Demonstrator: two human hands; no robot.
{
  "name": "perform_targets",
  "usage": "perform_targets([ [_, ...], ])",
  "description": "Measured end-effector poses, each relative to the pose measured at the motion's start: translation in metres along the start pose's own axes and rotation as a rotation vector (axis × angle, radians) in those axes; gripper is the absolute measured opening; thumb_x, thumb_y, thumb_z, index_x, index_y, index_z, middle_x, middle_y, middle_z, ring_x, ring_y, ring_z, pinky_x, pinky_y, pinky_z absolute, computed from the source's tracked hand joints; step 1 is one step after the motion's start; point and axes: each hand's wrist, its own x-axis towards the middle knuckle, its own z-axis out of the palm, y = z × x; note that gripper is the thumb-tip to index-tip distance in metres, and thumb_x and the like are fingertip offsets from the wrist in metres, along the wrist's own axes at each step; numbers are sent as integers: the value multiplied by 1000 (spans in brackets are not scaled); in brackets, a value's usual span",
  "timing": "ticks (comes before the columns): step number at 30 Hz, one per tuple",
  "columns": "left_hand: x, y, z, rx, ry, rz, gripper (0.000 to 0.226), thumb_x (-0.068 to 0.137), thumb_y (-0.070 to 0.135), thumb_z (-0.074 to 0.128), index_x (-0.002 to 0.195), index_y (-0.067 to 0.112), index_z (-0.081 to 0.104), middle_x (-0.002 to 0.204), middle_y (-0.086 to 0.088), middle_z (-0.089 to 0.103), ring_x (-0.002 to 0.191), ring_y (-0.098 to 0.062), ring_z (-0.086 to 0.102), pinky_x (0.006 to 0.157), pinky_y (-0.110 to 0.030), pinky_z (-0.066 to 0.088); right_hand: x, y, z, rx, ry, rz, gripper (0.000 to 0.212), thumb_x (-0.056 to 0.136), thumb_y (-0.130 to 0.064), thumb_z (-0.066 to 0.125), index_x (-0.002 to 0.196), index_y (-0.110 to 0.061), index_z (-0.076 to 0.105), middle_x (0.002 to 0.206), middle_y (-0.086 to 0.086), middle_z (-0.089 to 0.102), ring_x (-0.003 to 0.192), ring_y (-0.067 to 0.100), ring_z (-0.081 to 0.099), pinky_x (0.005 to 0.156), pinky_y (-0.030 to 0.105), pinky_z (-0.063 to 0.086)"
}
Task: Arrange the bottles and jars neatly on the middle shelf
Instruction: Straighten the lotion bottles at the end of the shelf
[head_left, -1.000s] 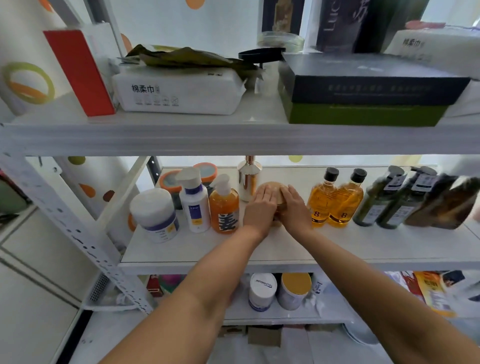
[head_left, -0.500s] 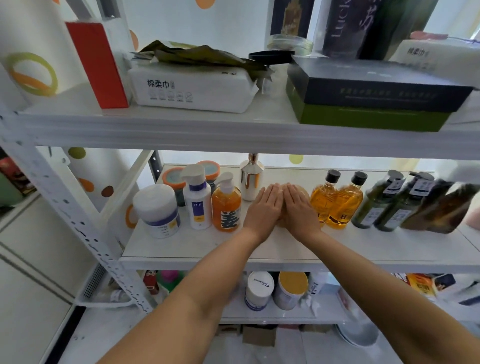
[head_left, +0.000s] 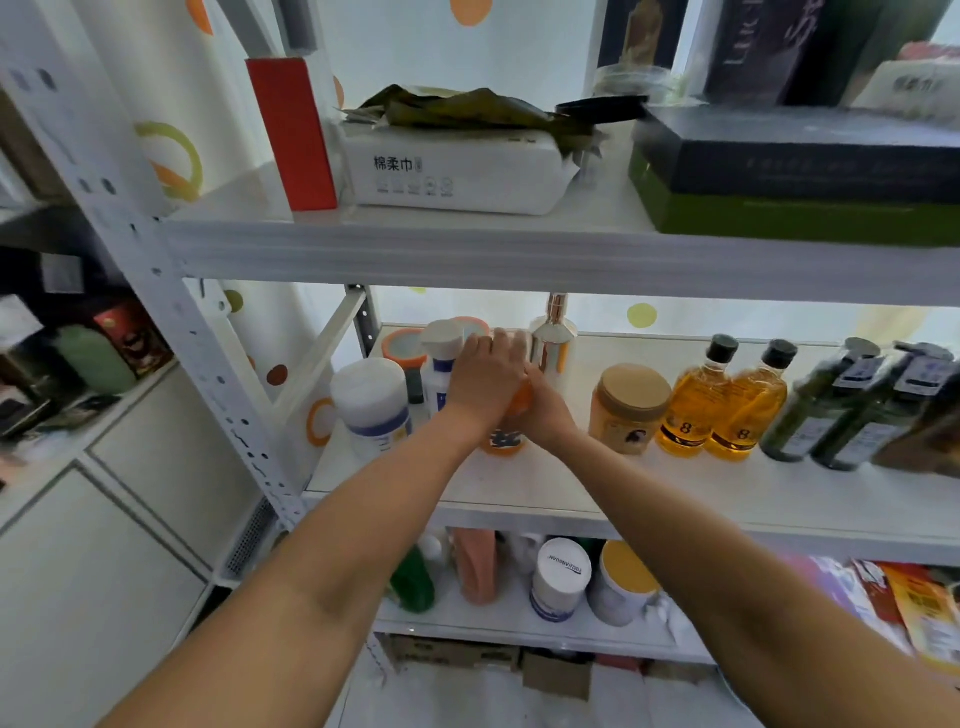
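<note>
Both hands (head_left: 485, 379) moved left, apparently clasping the orange pump bottle (head_left: 506, 434).

The middle shelf (head_left: 649, 499) lies bare along its front edge and behind the tan-lidded jar (head_left: 630, 408), while the silver bottle (head_left: 553, 345), white tub (head_left: 371, 408) and amber bottles (head_left: 722, 410) crowd either side

A home storage corner: white metal shelving (head_left: 467, 254) crowded with toiletry bottles (head_left: 724, 402).
</note>
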Motion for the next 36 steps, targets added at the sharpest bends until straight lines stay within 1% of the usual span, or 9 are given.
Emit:
perform_targets([
  [2, 1, 1, -2, -55, -37, -24, 46, 100, 16, 42, 143, 9, 26, 137, -19, 43, 122, -33, 49, 102, -38, 43, 1, -7, -1, -8, 19, 6, 66, 82, -25, 70, 136, -12, 37, 137, 9, 48, 122, 26, 50, 98, 31, 41],
  [5, 5, 7, -8, -125, -42, -50, 39, 100, 14, 43, 137, 8, 33, 132, -18, 45, 119, -31, 51, 93, -36, 49, -1, -10, -6, -18, 14, 11, 59, 84, -24, 67, 134, -10, 41, 132, 12, 52, 118, 28, 52, 98, 34, 42],
  [14, 23, 50, -14, -302, -87, 6, 42, 98, 12, 43, 139, 10, 34, 140, -18, 41, 124, -33, 48, 98, -38, 46, -4, 19, -37, -163, 125, 159, 42, 90, -20, 58, 126, -3, 44, 120, 16, 58, 111, 29, 56, 84, 29, 41],
  [18, 25, 57, -10, -345, -107, 51, 48, 98, 11, 46, 143, 12, 30, 144, -17, 37, 130, -34, 43, 104, -40, 42, -2, 32, -35, -188, 188, 177, 34, 92, -13, 55, 123, -3, 47, 118, 16, 57, 109, 28, 56, 92, 31, 44],
  [23, -3, 26, 13, -423, 225, 130, 62, 90, 27, 62, 142, 10, 33, 147, -19, 38, 136, -33, 39, 108, -37, 37, -21, 24, -13, 7, 428, 154, 78, 82, -16, 71, 144, -7, 24, 147, 11, 33, 137, 24, 33, 110, 32, 31],
  [27, -68, -20, 55, -245, 457, 116, 47, 90, 37, 57, 126, 13, 40, 133, -12, 39, 121, -27, 40, 104, -43, 41, -49, 13, 17, -95, 735, -114, 67, 76, -20, 76, 127, -15, 33, 131, 8, 35, 119, 21, 36, 99, 31, 38],
  [30, -99, -55, 72, -315, 385, -222, 53, 87, 42, 54, 127, 11, 37, 130, -13, 34, 117, -30, 37, 98, -50, 47, -48, 2, 41, -134, 587, -229, 54, 75, -19, 75, 116, -13, 41, 119, 10, 43, 109, 21, 42, 95, 41, 49],
  [33, -103, -80, 65, -365, 241, -476, 74, 85, 54, 55, 140, 18, 23, 148, -15, 24, 134, -34, 27, 108, -47, 27, -31, -27, 53, 10, 237, -99, 69, 74, -27, 78, 130, -10, 40, 127, 7, 47, 116, 19, 49, 100, 33, 46],
  [36, -96, -101, 60, -431, -63, -596, 85, 86, 52, 60, 149, 23, 10, 159, -15, 9, 145, -37, 11, 118, -48, 13, -4, -55, 57, 129, 109, -21, 73, 70, -23, 82, 130, -16, 42, 129, 5, 55, 119, 22, 54, 100, 37, 45],
])
